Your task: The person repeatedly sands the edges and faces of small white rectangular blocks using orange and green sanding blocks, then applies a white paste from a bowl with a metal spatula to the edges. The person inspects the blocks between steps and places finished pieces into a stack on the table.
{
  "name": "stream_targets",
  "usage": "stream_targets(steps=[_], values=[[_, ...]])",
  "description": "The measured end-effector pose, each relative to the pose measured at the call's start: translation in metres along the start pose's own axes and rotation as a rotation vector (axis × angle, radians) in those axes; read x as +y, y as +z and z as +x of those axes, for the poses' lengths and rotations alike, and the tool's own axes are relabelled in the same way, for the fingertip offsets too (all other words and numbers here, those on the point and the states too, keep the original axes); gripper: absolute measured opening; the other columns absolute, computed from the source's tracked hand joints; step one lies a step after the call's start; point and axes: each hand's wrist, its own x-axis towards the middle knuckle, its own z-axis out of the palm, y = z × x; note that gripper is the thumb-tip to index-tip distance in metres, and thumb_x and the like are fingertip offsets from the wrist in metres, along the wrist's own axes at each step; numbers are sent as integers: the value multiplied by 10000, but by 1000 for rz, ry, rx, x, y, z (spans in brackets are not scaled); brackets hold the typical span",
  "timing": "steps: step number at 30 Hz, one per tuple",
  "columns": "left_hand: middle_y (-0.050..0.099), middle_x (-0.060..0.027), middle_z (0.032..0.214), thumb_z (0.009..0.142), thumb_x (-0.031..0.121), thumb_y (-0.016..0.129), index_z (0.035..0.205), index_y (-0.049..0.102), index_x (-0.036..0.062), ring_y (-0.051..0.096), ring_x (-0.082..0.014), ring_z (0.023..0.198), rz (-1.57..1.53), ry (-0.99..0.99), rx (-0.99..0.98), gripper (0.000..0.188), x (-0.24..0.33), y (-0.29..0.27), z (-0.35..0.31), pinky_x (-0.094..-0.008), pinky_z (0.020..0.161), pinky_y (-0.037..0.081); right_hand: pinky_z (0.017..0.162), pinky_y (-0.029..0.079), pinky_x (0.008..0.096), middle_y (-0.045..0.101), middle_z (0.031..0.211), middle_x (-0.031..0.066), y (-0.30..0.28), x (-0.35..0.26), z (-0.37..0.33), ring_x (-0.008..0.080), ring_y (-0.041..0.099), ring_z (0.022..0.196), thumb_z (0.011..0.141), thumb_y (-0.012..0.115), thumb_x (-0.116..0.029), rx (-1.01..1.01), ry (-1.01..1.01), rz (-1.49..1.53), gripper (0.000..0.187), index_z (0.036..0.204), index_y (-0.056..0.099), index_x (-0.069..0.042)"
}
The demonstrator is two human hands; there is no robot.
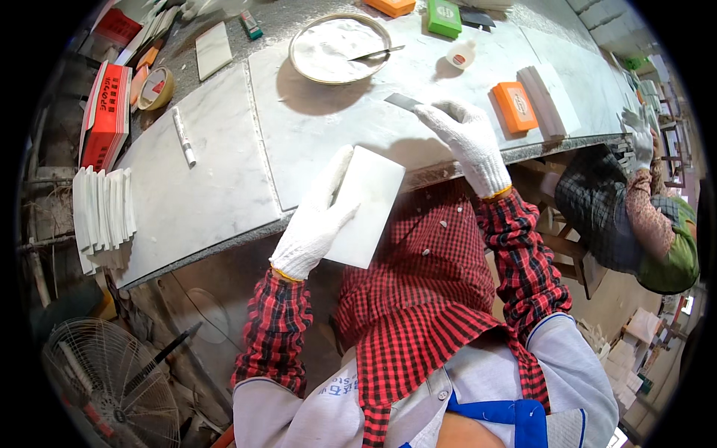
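Note:
My left hand, in a white knit glove, grips a white rectangular stone tile by its left side, tilted just off the table's near edge. My right hand, gloved the same way, pinches a thin grey flat blade-like piece between thumb and fingers above the table. Whether that piece is metal or a stiff sheet I cannot tell. Beyond both hands stands a round bowl of white powder, a dark thin tool resting across its rim. A small white bottle stands right of it.
Orange blocks and a stack of grey strips lie right on the marble-topped table. A white marker, red box and upright row of white tiles are left. A fan stands low left; another person works far right.

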Motion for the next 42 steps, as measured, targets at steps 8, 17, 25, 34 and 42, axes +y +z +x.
stream_targets(steps=[8,17,25,34,42], values=[[373,-144,1658,995,65,539,1639,285,26,364,-219,1508,52,74,20,693,0,-18,16,-315,1220,283,745,535,305,739,984,110,5,-9,37,144,669,829,1002,635,-314,-17,-300,-221,413,1267,680,0],[367,-157,1656,1016,83,512,1640,284,33,355,-222,1514,62,33,-12,666,12,-26,28,-315,1223,269,663,497,277,657,773,62,25,-26,73,109,598,698,990,559,-165,-7,-329,-227,299,1190,721,-12],[342,-184,1670,1027,92,506,1620,286,-22,325,-252,1543,86,45,14,643,10,-28,39,-333,1246,245,649,495,254,690,827,42,35,-27,85,89,600,715,974,577,-144,-118,-226,-47,296,1180,727,7],[410,-212,1621,1035,106,504,1612,329,1,384,-273,1513,188,128,48,612,16,-30,47,-353,1227,293,619,402,222,568,772,-21,34,-30,73,59,492,686,1006,593,-165,-125,-64,211,303,1207,704,34],[434,-234,1592,1034,114,507,1614,338,21,419,-295,1487,277,159,38,611,14,-34,56,-360,1209,320,594,340,225,524,763,-38,13,-19,59,52,441,682,1016,603,-165,-205,-19,241,295,1222,697,24]])
